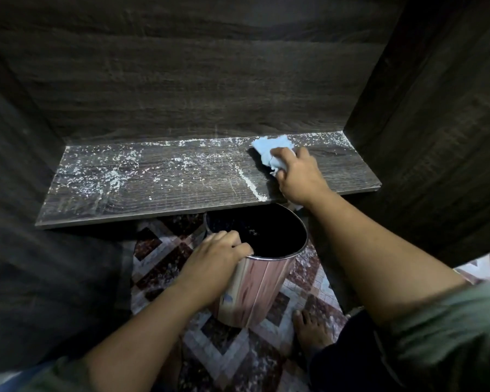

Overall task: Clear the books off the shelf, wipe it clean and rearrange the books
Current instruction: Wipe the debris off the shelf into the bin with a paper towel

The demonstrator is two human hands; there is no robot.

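A dark wood-grain shelf (159,190) runs across the middle of the view, speckled with white dust and crumbs, with a thin white line of swept dust near its right part. My right hand (300,176) grips a crumpled light-blue cloth (269,149) and presses it on the shelf at the right. The strip of shelf to the right of the cloth looks mostly free of dust. My left hand (218,258) grips the rim of a shiny metal bin (255,290) held just below the shelf's front edge. No books are in view.
Dark wooden panels close in the shelf at the back (198,80), left and right (436,123). Below lies a patterned tiled floor (227,346). A bare foot (311,332) stands to the right of the bin.
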